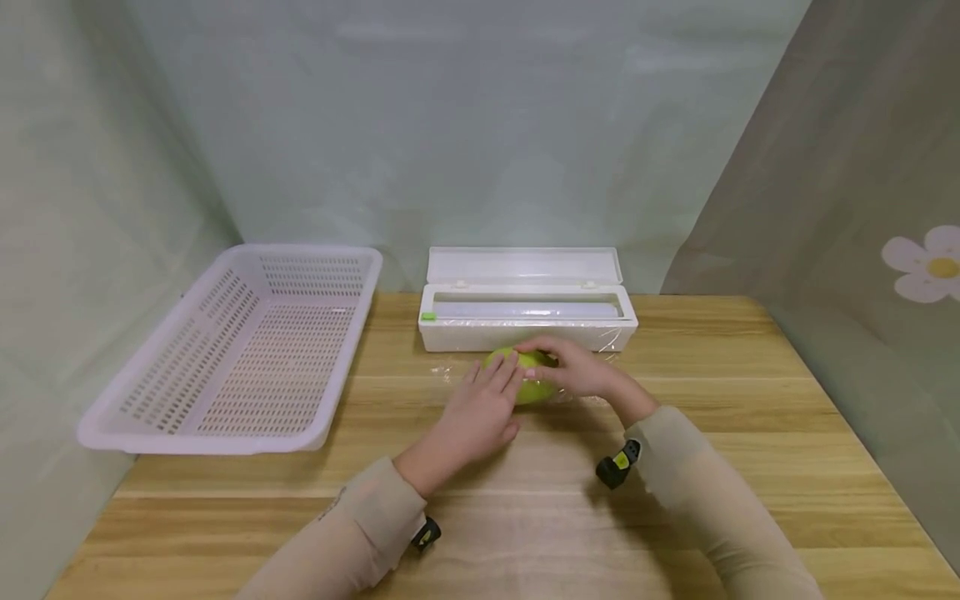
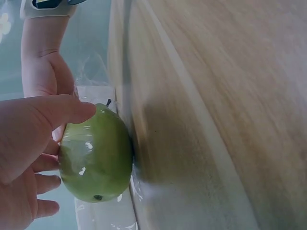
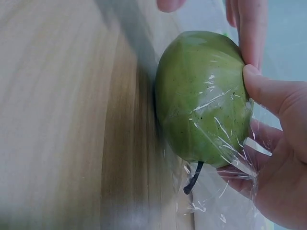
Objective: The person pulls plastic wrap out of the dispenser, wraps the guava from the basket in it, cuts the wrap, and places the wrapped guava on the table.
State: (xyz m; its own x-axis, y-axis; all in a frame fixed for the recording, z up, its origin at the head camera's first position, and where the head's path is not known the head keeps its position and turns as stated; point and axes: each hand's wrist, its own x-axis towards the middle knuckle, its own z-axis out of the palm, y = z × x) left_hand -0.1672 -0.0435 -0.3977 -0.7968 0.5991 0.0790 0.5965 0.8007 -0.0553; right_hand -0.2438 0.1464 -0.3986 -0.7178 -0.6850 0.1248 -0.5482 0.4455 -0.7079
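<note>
Soft shadows, bright glints on film [image 3: 225, 143]

The left hand [image 1: 480, 412] touches and the right hand [image 1: 576, 368] grips a green fruit [image 1: 536, 392] before a white box [image 1: 517, 337].

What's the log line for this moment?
left hand: touching green fruit | right hand: holding it | clear film: over fruit | white box: lid open

No words or numbers can be read. The left sleeve [image 1: 352, 533] has a tiny dark mark [image 1: 332, 505], closer to the person than the grip on the green fruit [image 1: 534, 392] — too small to read. Right of the grip and nearer the person, a black gadget [image 1: 617, 469] has a yellow patch [image 1: 621, 460] — no letters show clearly.
</note>
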